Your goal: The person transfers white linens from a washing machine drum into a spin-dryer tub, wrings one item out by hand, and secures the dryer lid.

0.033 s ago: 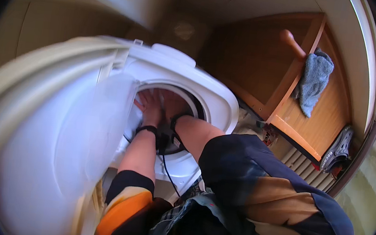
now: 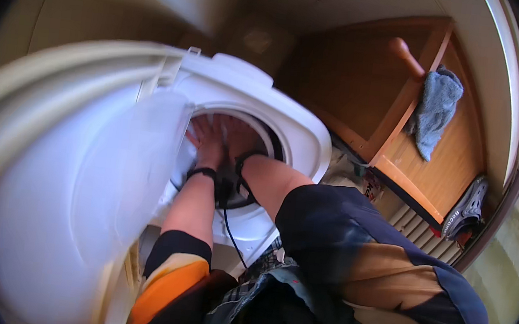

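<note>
Both my arms reach down through the round opening of a white top-loading washing machine (image 2: 304, 138). Deep in its drum (image 2: 266, 138), my left hand (image 2: 209, 143) lies with the fingers stretched and spread, palm down. Close beside it on the right is my right hand (image 2: 241, 137), in shadow, its fingers seeming stretched out flat too. No object shows in either hand; what lies beneath the palms is hidden. A dark band circles each wrist, and a thin black cable (image 2: 231, 239) hangs from between them over the machine's front edge.
The raised white lid (image 2: 31, 200) stands at the left, with a translucent inner cover (image 2: 137, 167) beside the opening. On the right is a wooden cabinet (image 2: 427, 175) with a grey-blue cloth (image 2: 437, 108) over it. A grey clog (image 2: 467, 208) rests farther right.
The whole view has shifted very slightly. Both hands stay inside the drum in nearly the same pose.
</note>
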Motion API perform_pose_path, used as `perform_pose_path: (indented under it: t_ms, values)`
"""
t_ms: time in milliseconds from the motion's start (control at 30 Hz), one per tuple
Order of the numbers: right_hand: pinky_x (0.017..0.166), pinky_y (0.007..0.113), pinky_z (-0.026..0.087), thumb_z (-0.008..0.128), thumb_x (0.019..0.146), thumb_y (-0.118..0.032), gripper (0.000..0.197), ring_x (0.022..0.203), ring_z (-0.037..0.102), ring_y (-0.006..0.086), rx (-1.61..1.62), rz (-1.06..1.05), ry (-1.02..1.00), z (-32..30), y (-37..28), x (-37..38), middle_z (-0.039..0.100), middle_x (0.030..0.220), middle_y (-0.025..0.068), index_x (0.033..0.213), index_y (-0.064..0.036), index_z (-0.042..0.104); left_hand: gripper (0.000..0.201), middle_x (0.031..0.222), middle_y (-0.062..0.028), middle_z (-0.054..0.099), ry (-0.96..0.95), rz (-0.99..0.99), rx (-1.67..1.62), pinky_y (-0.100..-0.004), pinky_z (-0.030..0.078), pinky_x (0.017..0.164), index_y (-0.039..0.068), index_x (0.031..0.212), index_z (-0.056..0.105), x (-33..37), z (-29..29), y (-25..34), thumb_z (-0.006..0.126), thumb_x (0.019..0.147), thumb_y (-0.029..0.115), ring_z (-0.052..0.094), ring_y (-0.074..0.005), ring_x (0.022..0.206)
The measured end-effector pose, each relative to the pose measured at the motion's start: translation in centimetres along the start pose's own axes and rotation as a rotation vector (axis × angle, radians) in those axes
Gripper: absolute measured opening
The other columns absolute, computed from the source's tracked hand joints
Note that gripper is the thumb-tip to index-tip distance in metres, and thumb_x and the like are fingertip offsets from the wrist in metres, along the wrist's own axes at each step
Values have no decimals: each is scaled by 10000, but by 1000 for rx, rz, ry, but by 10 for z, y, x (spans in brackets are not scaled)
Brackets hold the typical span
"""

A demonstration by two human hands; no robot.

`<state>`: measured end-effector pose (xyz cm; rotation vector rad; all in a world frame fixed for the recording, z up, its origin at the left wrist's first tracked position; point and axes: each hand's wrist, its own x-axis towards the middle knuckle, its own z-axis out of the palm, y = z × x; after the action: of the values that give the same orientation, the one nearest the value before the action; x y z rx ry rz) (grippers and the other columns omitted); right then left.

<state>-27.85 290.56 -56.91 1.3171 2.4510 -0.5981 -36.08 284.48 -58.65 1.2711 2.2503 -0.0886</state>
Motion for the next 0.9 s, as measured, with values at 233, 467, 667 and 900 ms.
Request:
perform_pose_path:
  t_ms: [233,467,667,900]
  values:
    - [1150,530,101,465,881,-248,725,1462,106,287,-96,-62,-48,-37,-10,17,140,1586,86,1530,-132,164,845,1603,-136,-64,-20,-19,87,-737,-7,1057,285,1543,31,10,-39,4,556,887,192,-69,-434,1455]
    - [1178,470,112,427,907,-273,651,1476,96,312,-5,-110,-378,-114,-6,24,131,1597,125,1507,-110,233,1091,1601,-102,-138,-466,-1,89,-693,150,1091,304,1533,-66,1,-131,33,719,782,191,-40,-359,1476]
    - [868,408,514,593,792,-79,397,991,659,334,353,-508,-40,-193,16,-2,677,1062,191,1185,-25,611,427,1187,-174,620,239,151,-312,-422,488,902,64,1231,588,-86,-213,43,674,816,116,597,-364,1067]
    - [758,345,540,607,840,-39,240,858,688,285,674,-411,188,-281,56,-98,699,954,156,1077,-8,636,423,1170,-140,536,1145,35,-38,-411,418,933,60,1205,602,-228,-320,35,704,797,97,519,-311,1098]
